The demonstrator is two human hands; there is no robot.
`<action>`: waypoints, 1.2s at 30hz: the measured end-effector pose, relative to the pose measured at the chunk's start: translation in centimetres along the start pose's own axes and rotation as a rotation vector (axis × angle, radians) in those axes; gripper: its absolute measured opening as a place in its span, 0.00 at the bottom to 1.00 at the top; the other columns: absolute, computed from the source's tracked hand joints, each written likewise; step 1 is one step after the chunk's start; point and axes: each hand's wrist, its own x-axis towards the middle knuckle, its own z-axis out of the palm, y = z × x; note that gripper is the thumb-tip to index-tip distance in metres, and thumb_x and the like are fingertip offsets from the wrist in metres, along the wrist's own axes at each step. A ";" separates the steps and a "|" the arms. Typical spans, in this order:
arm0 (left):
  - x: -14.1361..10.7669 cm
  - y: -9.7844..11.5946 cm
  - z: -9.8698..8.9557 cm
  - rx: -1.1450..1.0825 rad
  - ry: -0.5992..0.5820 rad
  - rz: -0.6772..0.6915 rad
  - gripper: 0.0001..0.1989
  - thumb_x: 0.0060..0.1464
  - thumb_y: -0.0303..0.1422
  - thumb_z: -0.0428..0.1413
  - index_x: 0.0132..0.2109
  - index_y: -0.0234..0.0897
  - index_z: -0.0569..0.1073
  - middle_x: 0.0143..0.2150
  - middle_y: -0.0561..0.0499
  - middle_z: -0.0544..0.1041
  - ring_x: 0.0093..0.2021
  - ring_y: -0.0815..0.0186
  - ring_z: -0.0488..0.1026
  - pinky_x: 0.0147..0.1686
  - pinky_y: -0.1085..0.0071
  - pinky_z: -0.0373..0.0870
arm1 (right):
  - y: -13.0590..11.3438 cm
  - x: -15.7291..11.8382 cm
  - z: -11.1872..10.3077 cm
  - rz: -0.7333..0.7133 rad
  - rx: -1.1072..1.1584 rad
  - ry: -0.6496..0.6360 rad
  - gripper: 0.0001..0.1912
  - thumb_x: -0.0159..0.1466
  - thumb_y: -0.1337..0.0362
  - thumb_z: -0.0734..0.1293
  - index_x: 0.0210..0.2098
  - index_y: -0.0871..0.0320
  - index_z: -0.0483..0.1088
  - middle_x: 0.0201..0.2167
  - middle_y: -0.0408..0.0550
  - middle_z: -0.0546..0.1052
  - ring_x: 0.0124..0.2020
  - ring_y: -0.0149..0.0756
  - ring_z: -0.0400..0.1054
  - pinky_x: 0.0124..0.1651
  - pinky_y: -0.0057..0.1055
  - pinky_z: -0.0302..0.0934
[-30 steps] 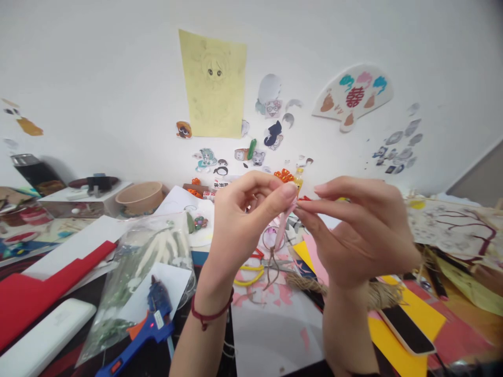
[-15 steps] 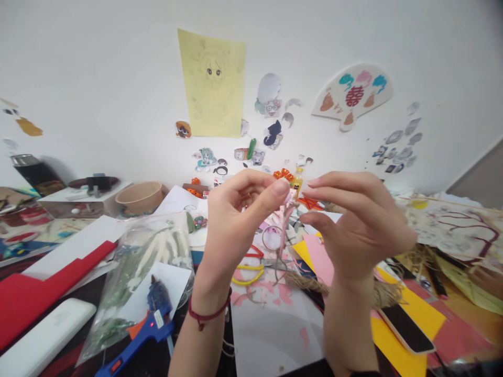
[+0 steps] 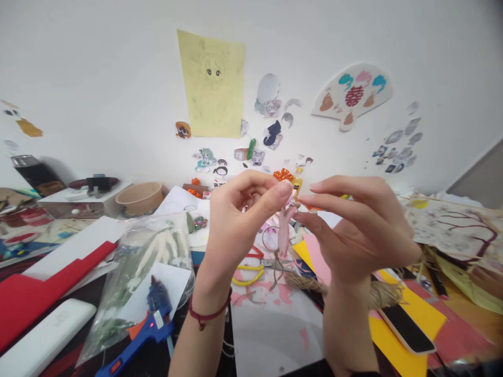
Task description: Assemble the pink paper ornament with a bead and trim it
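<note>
Right hand (image 3: pixel 357 228): closer to the work than half a second ago, when its fingertips stood clear; thumb and forefinger now come up to the edge of the strip, but whether they pinch it I cannot tell
Left hand (image 3: pixel 236 217): thumb and forefinger pinched together at the top of the strip
Soft pink narrow strip (image 3: pixel 283 235): hanging from the left fingertips, between the two hands, its broad side turned more to view than before
Scissors with red and yellow handles (image 3: pixel 271 263): lying on the work surface, below the strip
Coarse brown twine bundle (image 3: pixel 305 283): right of the scissors, running behind the right forearm
White paper sheet (image 3: pixel 275 330): between the forearms, with pink scraps on it
Blue glue gun (image 3: pixel 157 325): left of the left forearm, red light showing
Black-screened phone (image 3: pixel 408 329): right of the right forearm, on yellow sheets (image 3: pixel 432 314)
</note>
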 end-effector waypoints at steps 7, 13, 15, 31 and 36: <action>0.0 0.2 0.2 0.005 0.007 0.004 0.11 0.61 0.40 0.65 0.34 0.38 0.79 0.30 0.53 0.79 0.31 0.71 0.73 0.32 0.74 0.69 | 0.1 0.1 0.1 0.016 0.033 -0.011 0.06 0.63 0.68 0.76 0.38 0.49 0.79 0.33 0.42 0.82 0.32 0.34 0.76 0.35 0.35 0.70; 0.0 0.3 0.4 0.017 0.009 -0.033 0.14 0.61 0.44 0.64 0.34 0.39 0.80 0.31 0.52 0.79 0.31 0.69 0.74 0.32 0.73 0.72 | -0.4 0.0 0.5 0.066 0.029 -0.004 0.06 0.64 0.68 0.75 0.36 0.48 0.78 0.32 0.41 0.82 0.33 0.37 0.77 0.39 0.40 0.72; -0.1 0.2 0.4 0.014 -0.001 -0.049 0.14 0.61 0.44 0.64 0.34 0.38 0.80 0.31 0.51 0.80 0.31 0.69 0.75 0.32 0.73 0.73 | -0.6 0.0 0.4 0.088 0.009 -0.011 0.06 0.63 0.67 0.76 0.37 0.49 0.78 0.33 0.42 0.82 0.35 0.37 0.77 0.40 0.40 0.72; -0.1 0.3 0.5 0.007 0.004 -0.073 0.15 0.61 0.45 0.64 0.33 0.38 0.79 0.32 0.51 0.80 0.31 0.69 0.75 0.31 0.73 0.73 | -0.5 -0.2 0.4 -0.001 0.006 -0.006 0.07 0.63 0.71 0.75 0.37 0.53 0.78 0.31 0.40 0.82 0.32 0.34 0.77 0.38 0.35 0.70; -0.1 0.4 0.6 -0.004 0.003 -0.058 0.15 0.61 0.44 0.64 0.33 0.39 0.79 0.32 0.51 0.80 0.32 0.69 0.76 0.32 0.73 0.74 | -0.1 -0.4 0.6 -0.013 0.025 0.060 0.03 0.65 0.66 0.75 0.34 0.53 0.78 0.27 0.41 0.80 0.29 0.34 0.75 0.36 0.35 0.69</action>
